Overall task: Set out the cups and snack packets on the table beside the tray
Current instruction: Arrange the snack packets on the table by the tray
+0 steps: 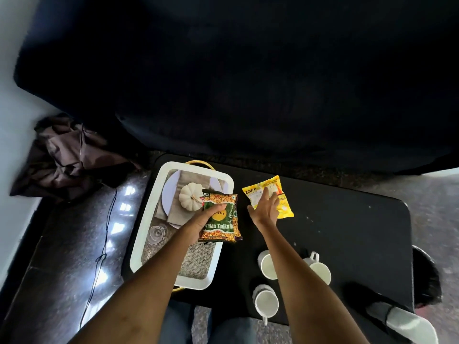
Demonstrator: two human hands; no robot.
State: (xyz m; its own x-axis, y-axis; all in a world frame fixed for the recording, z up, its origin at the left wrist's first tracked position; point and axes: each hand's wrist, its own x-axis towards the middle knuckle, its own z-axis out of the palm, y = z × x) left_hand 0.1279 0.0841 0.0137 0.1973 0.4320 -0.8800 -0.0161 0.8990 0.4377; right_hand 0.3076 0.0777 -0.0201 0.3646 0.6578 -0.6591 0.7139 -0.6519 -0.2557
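My left hand (207, 217) grips a green and orange snack packet (224, 219) over the right edge of the white tray (146, 229). On the black table (347, 232), right of the tray, lies a yellow snack packet (283, 207). My right hand (267, 208) rests flat on it, fingers spread. Three white cups stand on the table near me: one (267, 266) partly behind my right forearm, one (320, 269) to its right with its handle up, and one (267, 302) at the front edge.
In the tray sit a white pumpkin ornament (190, 196) on a plate, a clear glass (156, 233) and burlap cloth. A crumpled brown cloth (67, 157) and a thin black cable (104, 244) lie on the shiny floor at left. A black-and-white object (402, 319) sits at the table's front right.
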